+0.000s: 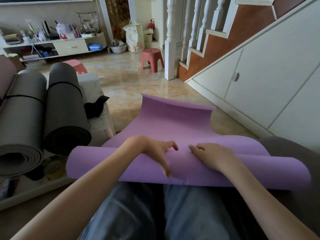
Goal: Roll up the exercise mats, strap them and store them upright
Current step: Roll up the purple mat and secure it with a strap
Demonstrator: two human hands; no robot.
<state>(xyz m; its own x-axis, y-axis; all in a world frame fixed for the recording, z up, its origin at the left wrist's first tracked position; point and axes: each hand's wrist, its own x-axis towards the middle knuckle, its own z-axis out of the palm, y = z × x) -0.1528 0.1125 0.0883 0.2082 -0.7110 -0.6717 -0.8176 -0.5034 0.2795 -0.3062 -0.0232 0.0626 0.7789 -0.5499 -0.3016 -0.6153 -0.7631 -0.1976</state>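
- our purple mat (173,122) lies across our lap, with a fat roll near us and the flat part running out over the floor (124,80).
- our left hand (155,153) sits on top of the roll, fingers a bit curled and spread, tips pushing into the mat, thumb down the near side.
- our right hand (213,156) sits just beside it, fingers bent and close together, tips pushing on the roll. neither hand wraps round it.
- we think the roll could spring open, because both hands are in the middle and the two ends are free.
- we think it could roll up crooked, like a cone, if one hand pushes more than the other.
- the far edge curls up, so it may fold under and make a bump.
- the roll could slip off our knees, as it sticks out past both sides.
- we count one purple mat and two hands.
- we count two grey mats (65,108) rolled up on our left, each with a black strap (64,83).
- a pink roll (6,75) peeks in at the far left; we cannot tell what it is.
- we see one red stool (152,58) fully, and a red thing behind the grey mats.
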